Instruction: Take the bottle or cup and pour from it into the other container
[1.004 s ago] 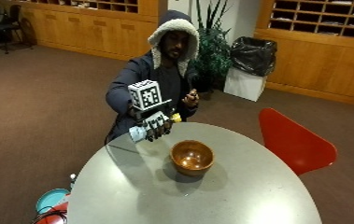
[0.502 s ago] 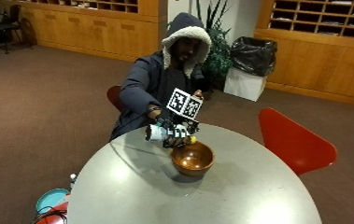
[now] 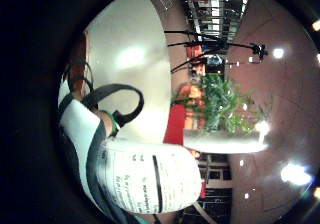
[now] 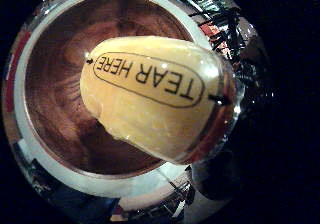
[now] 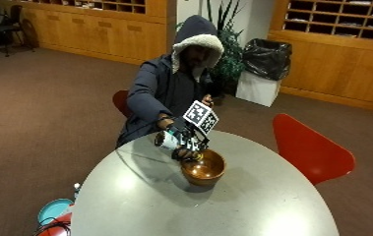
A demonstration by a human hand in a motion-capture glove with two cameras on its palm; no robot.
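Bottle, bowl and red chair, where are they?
bottle [image 5: 167,140]: outside view, on its white labelled side.
wooden bowl [image 5: 207,173]: outside view, on its outer wall.
red chair [image 5: 307,150]: outside view, on its backrest.

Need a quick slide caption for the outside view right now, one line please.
Gloved right hand tips a small bottle over the wooden bowl on the round table.
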